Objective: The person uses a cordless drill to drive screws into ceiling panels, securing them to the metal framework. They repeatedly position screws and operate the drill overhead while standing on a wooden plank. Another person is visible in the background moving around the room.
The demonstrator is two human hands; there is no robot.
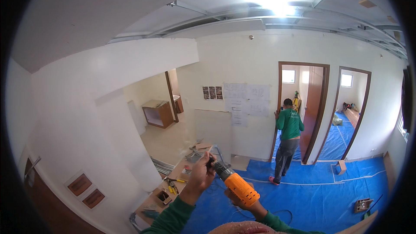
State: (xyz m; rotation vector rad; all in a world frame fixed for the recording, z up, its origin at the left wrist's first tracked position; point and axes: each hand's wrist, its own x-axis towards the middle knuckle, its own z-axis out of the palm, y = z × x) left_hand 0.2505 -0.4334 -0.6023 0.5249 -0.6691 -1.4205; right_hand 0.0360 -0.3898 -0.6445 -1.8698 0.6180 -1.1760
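Observation:
An orange-and-black power drill (242, 188) is raised in front of me, its nose pointing up and to the left. My right hand (236, 199) is closed round its grip, mostly hidden behind the orange body. At the nose end, my left hand (201, 175) has its fingers pinched at the black chuck (212, 161). Whether a bit sits in the chuck cannot be made out. Below and left of my left hand is a wooden work table (180, 171). Yellow-handled tools (172, 187) and a small open wooden box (164, 197) lie on it.
A co-worker in a green shirt (289, 123) stands at the brown door frame (327, 86). Blue sheeting (312, 195) covers the floor, with a cable (284, 214) on it. Metal bars (161, 167) lie beyond the table. Ceiling framing (199, 17) is exposed overhead.

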